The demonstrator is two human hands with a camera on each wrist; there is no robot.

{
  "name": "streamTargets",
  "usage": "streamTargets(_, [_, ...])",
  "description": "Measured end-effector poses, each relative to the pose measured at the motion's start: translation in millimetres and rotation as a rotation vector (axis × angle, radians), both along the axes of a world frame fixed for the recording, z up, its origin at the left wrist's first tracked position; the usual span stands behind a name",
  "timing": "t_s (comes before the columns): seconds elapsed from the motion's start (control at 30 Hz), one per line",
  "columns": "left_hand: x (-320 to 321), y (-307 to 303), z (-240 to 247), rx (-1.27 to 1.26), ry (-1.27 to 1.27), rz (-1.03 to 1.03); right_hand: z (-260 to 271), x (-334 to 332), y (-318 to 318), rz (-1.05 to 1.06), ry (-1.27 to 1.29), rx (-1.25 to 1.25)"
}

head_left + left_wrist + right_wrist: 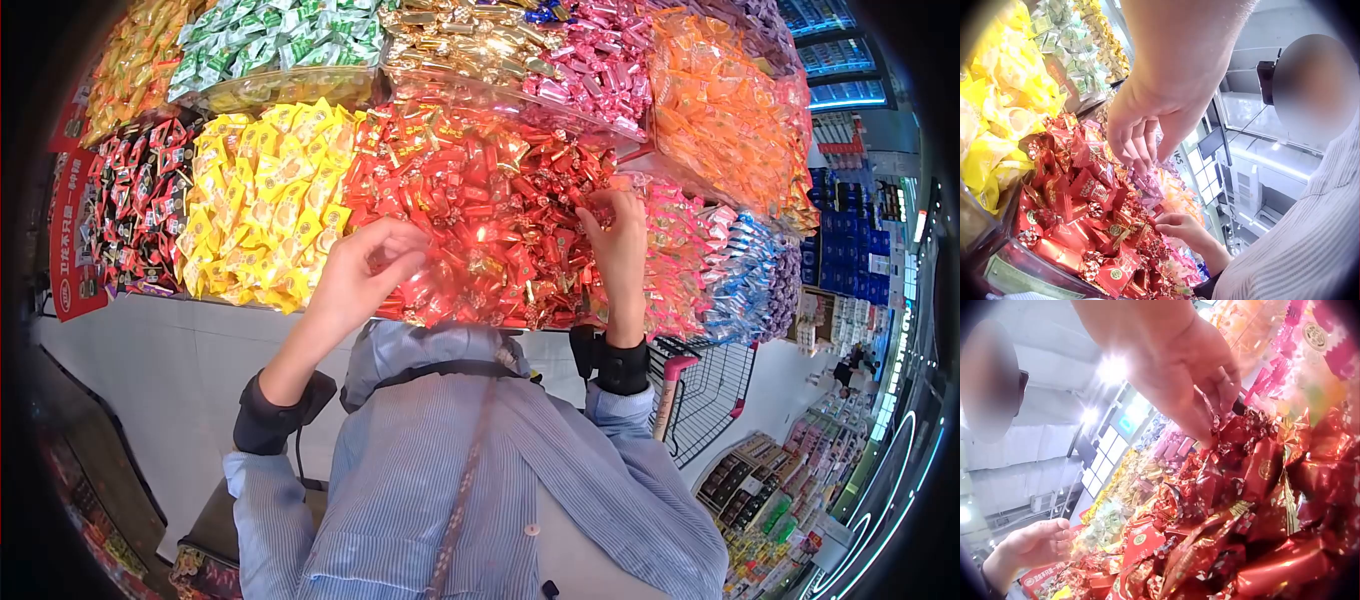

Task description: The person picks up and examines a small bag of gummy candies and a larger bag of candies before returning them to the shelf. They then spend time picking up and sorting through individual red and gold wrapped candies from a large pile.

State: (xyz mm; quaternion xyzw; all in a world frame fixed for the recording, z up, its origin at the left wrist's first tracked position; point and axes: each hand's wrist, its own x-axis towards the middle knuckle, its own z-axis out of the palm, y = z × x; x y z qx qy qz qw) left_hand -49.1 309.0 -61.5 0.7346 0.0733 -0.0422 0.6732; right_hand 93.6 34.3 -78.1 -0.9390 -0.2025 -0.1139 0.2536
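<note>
Red-wrapped candies fill the bin in front of me, with darker red ones at its right side. Over the left part of the red candies hovers my left hand, its fingers loosely bent and holding nothing, as the left wrist view also shows. My right hand reaches down at the right edge of the dark red candies. In the right wrist view its thumb and fingers stand apart, the tips right at the red wrappers.
Yellow-wrapped candies and black-and-red packets lie to the left. Pink and blue ones are on the right. Green, gold and orange candies fill the higher back row. A shopping cart stands at the right.
</note>
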Motion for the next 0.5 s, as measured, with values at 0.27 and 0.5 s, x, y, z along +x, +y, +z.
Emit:
streamTargets(0.27, [-1.0,3.0,-0.9,0.053,-0.048,0.01,24.4,-29.2,-3.3,-0.064,0.165,0.028])
streamTargets(0.5, [0.5,-0.4,-2.3,0.063,-0.07,0.005,0.8,-43.8,5.1,-0.201,0.305,-0.103])
